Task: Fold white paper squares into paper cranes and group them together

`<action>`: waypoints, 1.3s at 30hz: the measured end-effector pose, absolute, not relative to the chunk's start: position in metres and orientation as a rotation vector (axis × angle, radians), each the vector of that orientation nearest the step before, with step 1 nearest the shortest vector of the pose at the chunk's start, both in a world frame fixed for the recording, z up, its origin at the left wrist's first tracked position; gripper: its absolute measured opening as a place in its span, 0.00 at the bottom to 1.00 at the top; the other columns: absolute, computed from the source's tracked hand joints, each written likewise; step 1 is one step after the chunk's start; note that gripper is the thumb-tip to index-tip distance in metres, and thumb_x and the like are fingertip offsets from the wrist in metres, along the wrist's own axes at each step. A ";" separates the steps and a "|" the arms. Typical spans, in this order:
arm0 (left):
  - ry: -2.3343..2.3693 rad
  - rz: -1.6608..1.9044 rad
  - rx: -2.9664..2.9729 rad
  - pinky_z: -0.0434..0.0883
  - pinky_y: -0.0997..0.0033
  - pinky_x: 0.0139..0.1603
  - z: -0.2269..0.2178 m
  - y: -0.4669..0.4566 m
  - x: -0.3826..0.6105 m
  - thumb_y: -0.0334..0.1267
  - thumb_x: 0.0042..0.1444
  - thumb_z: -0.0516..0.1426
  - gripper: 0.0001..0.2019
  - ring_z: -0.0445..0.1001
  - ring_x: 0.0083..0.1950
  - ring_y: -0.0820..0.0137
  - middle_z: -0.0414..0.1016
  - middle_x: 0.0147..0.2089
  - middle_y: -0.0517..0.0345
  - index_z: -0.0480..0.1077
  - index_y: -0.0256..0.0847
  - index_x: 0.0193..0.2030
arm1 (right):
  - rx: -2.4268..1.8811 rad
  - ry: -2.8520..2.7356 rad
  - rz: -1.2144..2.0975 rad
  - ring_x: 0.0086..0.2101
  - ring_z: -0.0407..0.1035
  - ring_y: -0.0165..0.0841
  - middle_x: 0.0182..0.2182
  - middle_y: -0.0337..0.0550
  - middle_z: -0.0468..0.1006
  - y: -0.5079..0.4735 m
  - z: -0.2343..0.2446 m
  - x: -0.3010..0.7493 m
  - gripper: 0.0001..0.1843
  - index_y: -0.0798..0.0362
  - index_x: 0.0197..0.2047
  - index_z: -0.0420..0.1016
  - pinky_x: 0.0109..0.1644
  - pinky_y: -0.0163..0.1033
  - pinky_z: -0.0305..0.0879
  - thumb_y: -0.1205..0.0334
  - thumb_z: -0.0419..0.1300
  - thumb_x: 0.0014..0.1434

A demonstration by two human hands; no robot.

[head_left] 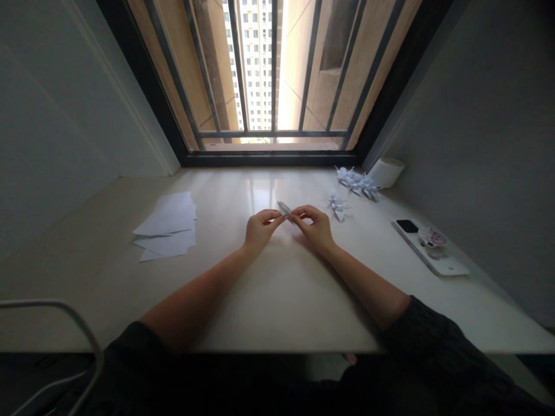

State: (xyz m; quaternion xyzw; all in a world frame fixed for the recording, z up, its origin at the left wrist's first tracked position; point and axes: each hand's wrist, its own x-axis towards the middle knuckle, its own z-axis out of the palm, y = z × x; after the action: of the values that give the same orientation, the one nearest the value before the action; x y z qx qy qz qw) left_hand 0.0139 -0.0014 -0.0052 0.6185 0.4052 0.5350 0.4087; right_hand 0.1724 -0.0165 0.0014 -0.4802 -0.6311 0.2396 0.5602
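A small piece of folded white paper (283,208), pointed at its upper left end, is pinched between both hands above the middle of the white ledge (277,300). My left hand (261,226) is closed on its left side with thumb and fingertips. From the other side, my right hand (314,226) grips it the same way. Fingertips cover the paper's lower part, so its full shape is hidden. Just right of my right hand lie folded paper cranes (338,208), and a larger heap of paper cranes (358,182) sits farther back.
Loose white paper sheets (167,222) lie overlapping at the left. On the right are a white phone (429,248) with a round grip on its back and a white paper roll (387,172) by the wall. A barred window (273,156) closes off the back. A white cable (82,323) curves at lower left.
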 end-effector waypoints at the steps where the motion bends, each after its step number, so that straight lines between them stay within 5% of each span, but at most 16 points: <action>1: 1.037 1.354 1.572 0.71 0.69 0.40 -0.004 -0.002 0.014 0.46 0.47 0.62 0.12 0.74 0.43 0.66 0.77 0.41 0.51 0.78 0.41 0.33 | -1.137 -1.496 0.543 0.32 0.72 0.34 0.30 0.43 0.79 -0.018 0.003 0.172 0.15 0.52 0.30 0.78 0.39 0.40 0.69 0.48 0.63 0.49; 25: 0.965 1.395 1.408 0.71 0.65 0.45 -0.004 -0.004 0.016 0.45 0.47 0.62 0.13 0.76 0.39 0.68 0.77 0.37 0.52 0.72 0.36 0.32 | -0.988 -1.262 1.091 0.28 0.74 0.34 0.25 0.42 0.80 -0.012 -0.005 0.165 0.20 0.53 0.31 0.76 0.38 0.42 0.71 0.46 0.68 0.41; 33: 0.937 1.390 1.313 0.71 0.67 0.41 0.001 -0.002 0.016 0.41 0.45 0.64 0.20 0.76 0.36 0.69 0.77 0.33 0.56 0.70 0.38 0.45 | -0.992 -1.212 1.104 0.29 0.75 0.34 0.28 0.43 0.81 -0.013 -0.004 0.164 0.18 0.53 0.31 0.78 0.39 0.41 0.72 0.50 0.69 0.40; 39: 1.015 1.224 1.387 0.70 0.69 0.39 0.005 -0.003 0.015 0.44 0.48 0.61 0.13 0.75 0.37 0.68 0.78 0.36 0.54 0.76 0.39 0.37 | -1.060 -1.271 1.025 0.30 0.75 0.36 0.31 0.44 0.82 -0.010 -0.008 0.166 0.18 0.52 0.33 0.80 0.39 0.42 0.72 0.49 0.68 0.42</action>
State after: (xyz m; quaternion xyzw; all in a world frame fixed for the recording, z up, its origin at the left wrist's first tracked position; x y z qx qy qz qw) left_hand 0.0149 -0.0034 0.0052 0.5719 0.4186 0.5046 0.4931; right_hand 0.1663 -0.0104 -0.0084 -0.4503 -0.5397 0.4352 0.5626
